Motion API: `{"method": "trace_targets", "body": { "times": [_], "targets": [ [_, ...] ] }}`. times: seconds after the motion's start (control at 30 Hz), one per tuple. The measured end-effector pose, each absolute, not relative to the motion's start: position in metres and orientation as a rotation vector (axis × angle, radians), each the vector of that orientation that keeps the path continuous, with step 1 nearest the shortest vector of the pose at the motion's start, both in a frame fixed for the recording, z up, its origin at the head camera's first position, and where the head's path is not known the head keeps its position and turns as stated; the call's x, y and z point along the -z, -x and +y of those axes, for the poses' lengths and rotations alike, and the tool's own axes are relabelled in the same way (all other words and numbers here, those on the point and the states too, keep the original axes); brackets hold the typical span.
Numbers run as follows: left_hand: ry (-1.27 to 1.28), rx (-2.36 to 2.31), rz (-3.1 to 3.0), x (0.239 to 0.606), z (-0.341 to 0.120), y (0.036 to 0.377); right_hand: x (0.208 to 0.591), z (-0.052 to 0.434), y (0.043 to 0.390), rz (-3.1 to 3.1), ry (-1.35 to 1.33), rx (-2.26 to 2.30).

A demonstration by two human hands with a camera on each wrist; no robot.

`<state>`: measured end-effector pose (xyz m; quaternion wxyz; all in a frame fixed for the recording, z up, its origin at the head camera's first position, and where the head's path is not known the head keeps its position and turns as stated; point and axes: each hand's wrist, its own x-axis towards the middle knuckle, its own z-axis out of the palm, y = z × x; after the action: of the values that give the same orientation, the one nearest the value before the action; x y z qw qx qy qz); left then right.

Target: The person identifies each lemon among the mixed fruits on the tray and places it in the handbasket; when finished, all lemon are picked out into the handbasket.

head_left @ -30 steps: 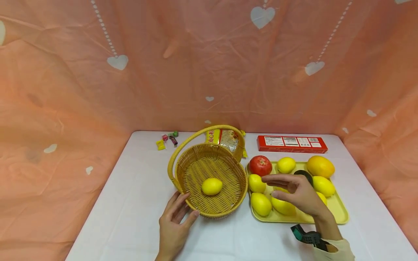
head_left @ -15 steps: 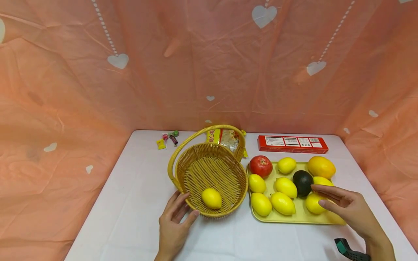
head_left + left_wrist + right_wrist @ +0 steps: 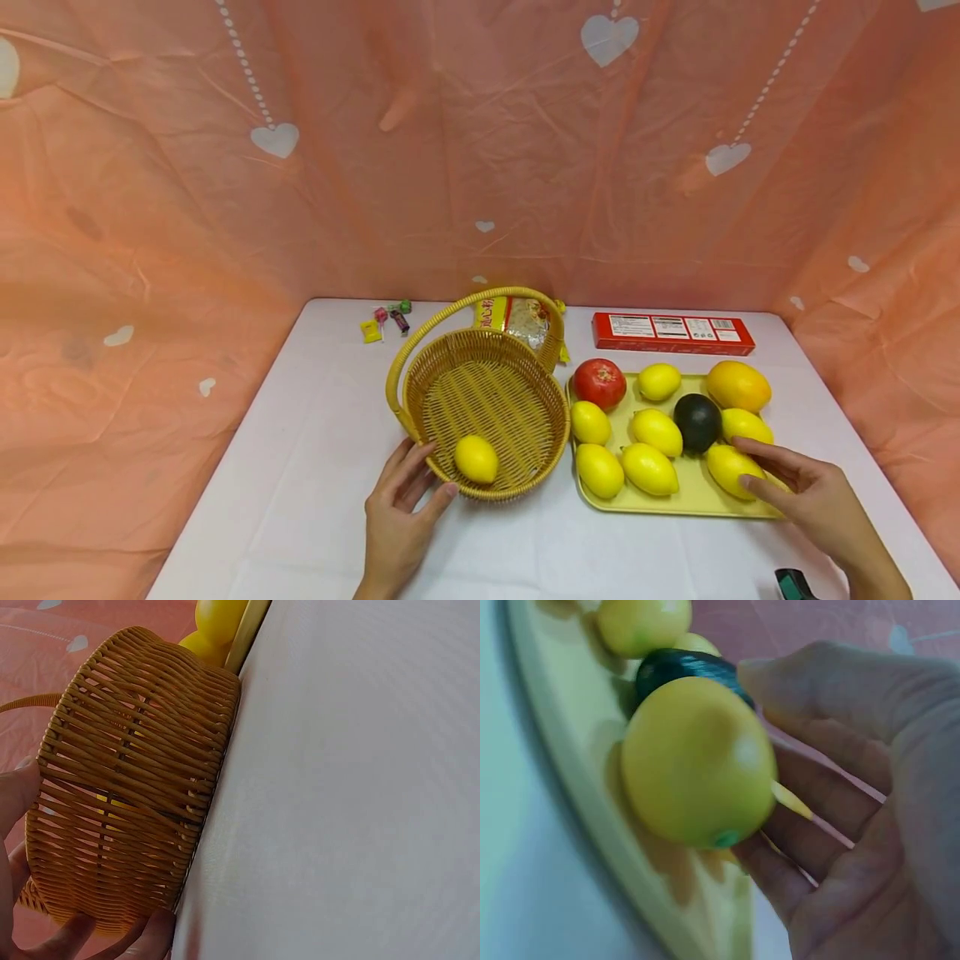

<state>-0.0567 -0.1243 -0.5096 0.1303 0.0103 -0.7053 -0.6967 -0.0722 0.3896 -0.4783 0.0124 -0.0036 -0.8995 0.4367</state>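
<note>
the right hand cups a lemon at the tray's near right corner, fingers curling round it, its long axis slanting toward the wrist. the left hand, fingers straight, rests against the basket, well left of the lemon.

The left hand's fingers rest against the lower wall of the wicker basket, which stands on the white table. Beyond the basket, away from the fingers, yellow lemons sit behind a pale tray edge.
</note>
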Motion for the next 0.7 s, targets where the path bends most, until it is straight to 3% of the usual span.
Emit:
{"method": "trace_targets", "body": {
  "times": [0.43, 0.7],
  "targets": [
    [-0.027, 2.031, -2.054, 0.509, -0.124, 0.056, 0.477, 0.38, 0.067, -2.844, 0.042, -1.349],
    [-0.031, 2.046, -2.041, 0.509, -0.124, 0.057, 0.447, 0.349, 0.077, -2.73, -0.296, -1.501]
  ]
}}
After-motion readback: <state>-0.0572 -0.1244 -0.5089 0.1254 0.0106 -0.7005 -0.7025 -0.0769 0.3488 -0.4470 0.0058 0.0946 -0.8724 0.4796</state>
